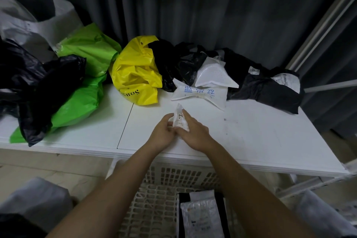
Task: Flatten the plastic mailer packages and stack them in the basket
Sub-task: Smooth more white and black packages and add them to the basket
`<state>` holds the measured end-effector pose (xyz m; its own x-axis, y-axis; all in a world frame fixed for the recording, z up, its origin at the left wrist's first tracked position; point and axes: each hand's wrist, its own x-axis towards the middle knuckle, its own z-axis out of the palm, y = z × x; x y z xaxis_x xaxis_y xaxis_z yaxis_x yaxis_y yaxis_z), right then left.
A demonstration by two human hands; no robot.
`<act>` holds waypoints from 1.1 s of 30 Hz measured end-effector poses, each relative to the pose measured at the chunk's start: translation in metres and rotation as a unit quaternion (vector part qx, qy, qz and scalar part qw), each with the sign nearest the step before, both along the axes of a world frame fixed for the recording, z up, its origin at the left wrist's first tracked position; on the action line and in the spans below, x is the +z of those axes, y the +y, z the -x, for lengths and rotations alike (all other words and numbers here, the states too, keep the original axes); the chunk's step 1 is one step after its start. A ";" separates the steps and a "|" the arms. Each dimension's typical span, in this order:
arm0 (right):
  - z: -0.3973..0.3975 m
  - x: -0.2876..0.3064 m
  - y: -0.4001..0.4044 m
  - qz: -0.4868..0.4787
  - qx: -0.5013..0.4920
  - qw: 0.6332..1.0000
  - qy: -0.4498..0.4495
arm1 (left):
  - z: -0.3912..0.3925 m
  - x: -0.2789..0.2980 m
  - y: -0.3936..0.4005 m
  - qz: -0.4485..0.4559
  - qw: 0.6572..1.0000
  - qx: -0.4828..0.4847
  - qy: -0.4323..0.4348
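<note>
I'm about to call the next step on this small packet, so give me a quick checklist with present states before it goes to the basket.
1. Small clear packet in grip: ok, left hand and right hand both pinch it above the table.
2. Packet flattened: not ok, it stands up crumpled between the fingers.
3. Basket within reach: ok, it sits under the table edge, below the arms.
4. Room in basket: ok, flat packets lie at its right side, mesh bare on the left.
5. Packet empty: cannot tell.
6. More to do: ok, yellow bag, green bags and others wait on the table.
</note>
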<state>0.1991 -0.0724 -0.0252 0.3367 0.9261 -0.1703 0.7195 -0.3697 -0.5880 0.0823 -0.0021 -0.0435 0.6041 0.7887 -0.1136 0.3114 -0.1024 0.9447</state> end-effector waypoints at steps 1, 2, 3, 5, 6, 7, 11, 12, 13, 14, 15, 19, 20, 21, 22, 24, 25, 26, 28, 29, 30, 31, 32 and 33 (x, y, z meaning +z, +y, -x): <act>0.000 0.006 0.001 0.000 -0.005 0.999 0.053 | 0.001 -0.001 0.002 -0.012 1.000 0.002 0.004; -0.001 0.012 0.001 -0.018 -0.017 0.994 0.105 | 0.002 -0.001 0.003 -0.021 1.000 0.008 0.006; -0.003 0.017 0.002 -0.043 -0.041 0.989 0.138 | 0.003 -0.002 0.007 -0.033 0.999 0.018 0.006; -0.011 0.024 0.005 -0.092 -0.105 0.979 0.150 | 0.002 -0.002 0.013 -0.061 0.998 0.028 0.005; -0.016 0.026 0.008 -0.113 -0.129 0.972 0.157 | 0.001 0.001 0.013 -0.072 0.997 0.022 0.008; -0.021 0.027 0.009 -0.130 -0.144 0.965 0.179 | 0.000 0.004 0.013 -0.082 0.997 0.010 0.010; -0.034 0.019 0.011 -0.164 -0.122 0.950 0.238 | 0.002 0.009 0.015 -0.131 0.991 -0.007 -0.002; -0.035 0.015 0.011 -0.175 -0.121 0.950 0.228 | 0.002 0.010 0.016 -0.128 0.992 0.013 -0.010; -0.036 0.012 0.009 -0.189 -0.131 0.949 0.217 | 0.002 0.011 0.017 -0.107 0.993 0.038 -0.016; -0.035 0.010 0.007 -0.204 -0.146 0.944 0.213 | 0.002 0.012 0.016 -0.076 0.996 0.056 -0.012; -0.034 0.007 0.005 -0.218 -0.163 0.939 0.210 | 0.001 0.013 0.015 -0.042 0.997 0.060 0.000; -0.029 -0.002 -0.001 -0.237 -0.207 0.928 0.201 | -0.005 0.009 0.006 0.044 0.998 0.038 0.007; -0.028 -0.002 -0.002 -0.235 -0.199 0.930 0.201 | -0.006 0.008 0.006 0.042 0.998 0.053 0.001; -0.028 -0.001 -0.004 -0.231 -0.186 0.933 0.203 | -0.008 0.008 0.006 0.033 0.997 0.068 -0.003; -0.029 -0.001 -0.006 -0.220 -0.173 0.938 0.206 | -0.009 0.009 0.007 0.019 0.997 0.078 -0.001; -0.034 0.000 -0.011 -0.190 -0.148 0.947 0.211 | -0.013 0.010 0.009 -0.001 0.996 0.093 -0.004; -0.035 0.000 -0.012 -0.175 -0.140 0.952 0.208 | -0.015 0.010 0.012 -0.005 0.995 0.099 -0.011; -0.037 0.000 -0.014 -0.163 -0.135 0.957 0.197 | -0.017 0.011 0.013 -0.006 0.995 0.102 -0.017; -0.040 -0.001 -0.016 -0.144 -0.134 0.969 0.152 | -0.022 0.010 0.015 -0.010 0.994 0.107 -0.025; -0.040 -0.002 -0.017 -0.138 -0.138 0.973 0.123 | -0.024 0.009 0.015 -0.013 0.994 0.109 -0.027; -0.041 -0.003 -0.017 -0.133 -0.144 0.976 0.098 | -0.026 0.008 0.015 -0.016 0.993 0.114 -0.032; -0.041 -0.004 -0.017 -0.129 -0.152 0.977 0.081 | -0.028 0.007 0.015 -0.020 0.992 0.122 -0.036; -0.041 -0.005 -0.017 -0.122 -0.163 0.976 0.076 | -0.029 0.007 0.015 -0.023 0.990 0.133 -0.039; -0.042 -0.008 -0.017 -0.115 -0.177 0.974 0.082 | -0.031 0.006 0.016 -0.023 0.988 0.148 -0.039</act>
